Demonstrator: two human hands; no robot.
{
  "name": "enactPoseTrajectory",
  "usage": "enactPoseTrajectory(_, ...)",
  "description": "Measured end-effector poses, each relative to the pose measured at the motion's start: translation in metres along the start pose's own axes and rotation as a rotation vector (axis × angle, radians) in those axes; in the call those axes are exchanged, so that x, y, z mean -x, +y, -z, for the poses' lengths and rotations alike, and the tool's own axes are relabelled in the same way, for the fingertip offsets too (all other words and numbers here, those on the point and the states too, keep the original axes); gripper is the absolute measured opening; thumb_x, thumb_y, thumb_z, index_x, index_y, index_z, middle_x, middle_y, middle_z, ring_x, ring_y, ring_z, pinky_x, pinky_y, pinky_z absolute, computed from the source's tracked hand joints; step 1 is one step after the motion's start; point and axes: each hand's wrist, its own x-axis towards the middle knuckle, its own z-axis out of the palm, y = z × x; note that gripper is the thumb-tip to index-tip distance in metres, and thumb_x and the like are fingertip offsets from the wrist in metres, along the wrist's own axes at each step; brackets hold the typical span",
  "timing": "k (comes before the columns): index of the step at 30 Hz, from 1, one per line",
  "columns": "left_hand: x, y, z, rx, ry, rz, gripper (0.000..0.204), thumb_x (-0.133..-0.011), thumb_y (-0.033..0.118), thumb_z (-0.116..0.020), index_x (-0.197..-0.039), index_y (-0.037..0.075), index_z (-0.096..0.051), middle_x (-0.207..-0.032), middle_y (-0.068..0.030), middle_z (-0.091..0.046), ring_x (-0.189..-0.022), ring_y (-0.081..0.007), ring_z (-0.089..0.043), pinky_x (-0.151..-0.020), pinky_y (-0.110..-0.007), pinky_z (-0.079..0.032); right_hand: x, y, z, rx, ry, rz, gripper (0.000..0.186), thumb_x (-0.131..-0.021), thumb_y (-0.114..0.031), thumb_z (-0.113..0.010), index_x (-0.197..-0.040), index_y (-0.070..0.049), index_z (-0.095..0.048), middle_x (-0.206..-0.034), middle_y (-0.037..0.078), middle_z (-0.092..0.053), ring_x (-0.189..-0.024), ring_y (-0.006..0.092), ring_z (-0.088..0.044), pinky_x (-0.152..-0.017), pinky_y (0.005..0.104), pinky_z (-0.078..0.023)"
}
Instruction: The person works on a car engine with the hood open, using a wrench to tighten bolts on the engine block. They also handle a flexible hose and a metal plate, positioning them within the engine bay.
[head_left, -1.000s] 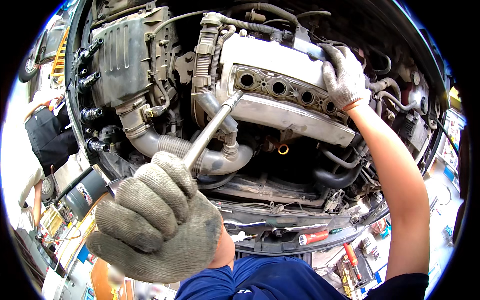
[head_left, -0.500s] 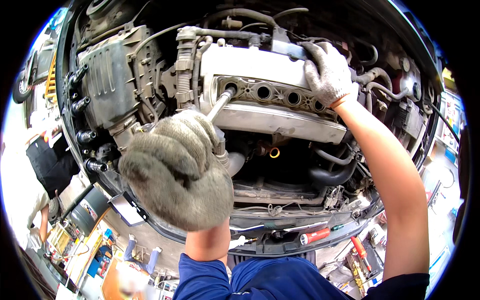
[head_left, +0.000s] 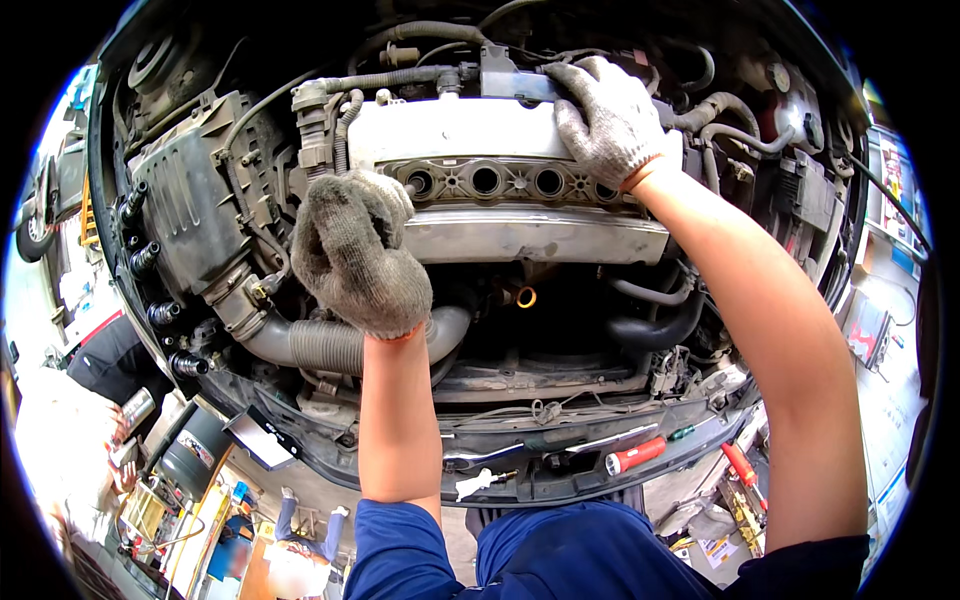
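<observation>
Left hand (head_left: 350,250) in a grey knit glove is fisted around a tool sunk in the leftmost plug well (head_left: 420,182) of the cylinder head (head_left: 520,180) (tool itself mostly hidden by the glove). Right hand (head_left: 610,120) lies flat, fingers spread, on the head's top edge. The other three wells look empty, so by my read this well is mid-job.

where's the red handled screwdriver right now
In the head view the red-handled screwdriver lies on the car's front crossmember, low and right of centre, between the person's two forearms and below the engine's row of plug holes.
</observation>
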Motion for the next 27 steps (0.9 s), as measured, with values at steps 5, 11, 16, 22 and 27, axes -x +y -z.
enactPoseTrajectory(5, 0.006, -0.005, 0.001, -0.115, -0.066, 0.111, 0.049, -0.121, 0.034, -0.052, -0.082, 0.004, -0.056, -0.071, -0.0033, -0.05, -0.067, -0.0178, -0.046, -0.068, -0.036, -0.045, 0.001, 0.001, 0.001, 0.01, 0.025, 0.008, 0.043, -0.104, -0.032, -0.067, -0.142, -0.013, -0.072, -0.126, 0.015, -0.07, -0.119, 0.0356, -0.069, -0.104, 0.0504, -0.054)
enactPoseTrajectory(11, -0.001, 0.003, -0.013, -0.193, -0.005, 0.09, 0.054, -0.121, 0.046, -0.055, -0.092, 0.001, -0.065, -0.082, -0.0058, -0.065, -0.073, -0.017, -0.058, -0.076, -0.034, -0.051, 0.0, -0.005, 0.006, -0.034, -0.003, -0.007, 0.045, -0.103, -0.027, -0.066, -0.144, -0.009, -0.071, -0.128, 0.019, -0.069, -0.121, 0.0397, -0.068, -0.108, 0.0513, -0.054)
enactPoseTrajectory(16, 0.015, 0.004, -0.036, -0.137, 0.372, 0.148, 0.061, -0.121, 0.055, -0.049, -0.083, 0.008, -0.057, -0.081, -0.0057, -0.062, -0.078, -0.0195, -0.062, -0.08, -0.035, -0.057, 0.001, -0.003, 0.005, 0.005, 0.014, 0.007, 0.045, -0.103, -0.028, -0.067, -0.144, -0.01, -0.071, -0.128, 0.018, -0.069, -0.122, 0.0392, -0.067, -0.109, 0.0514, -0.053)
enactPoseTrajectory(22, 0.002, -0.004, -0.024, -0.152, 0.134, 0.118, 0.068, -0.12, 0.06, -0.047, -0.072, 0.012, -0.047, -0.066, 0.0003, -0.044, -0.062, -0.0144, -0.039, -0.063, -0.033, -0.035, 0.001, -0.003, 0.002, 0.004, 0.017, 0.013, 0.045, -0.103, -0.029, -0.067, -0.144, -0.011, -0.071, -0.128, 0.018, -0.068, -0.121, 0.0391, -0.067, -0.108, 0.0525, -0.054)
enactPoseTrajectory(27, -0.013, -0.011, 0.011, -0.044, -0.264, 0.204, 0.07, -0.116, 0.063, -0.055, -0.071, 0.01, -0.046, -0.066, 0.0012, -0.041, -0.062, -0.0148, -0.039, -0.064, -0.035, -0.035, 0.003, -0.002, 0.001, 0.01, 0.022, 0.019, 0.044, -0.103, -0.029, -0.067, -0.143, -0.01, -0.071, -0.127, 0.018, -0.068, -0.12, 0.0391, -0.068, -0.107, 0.0517, -0.054)
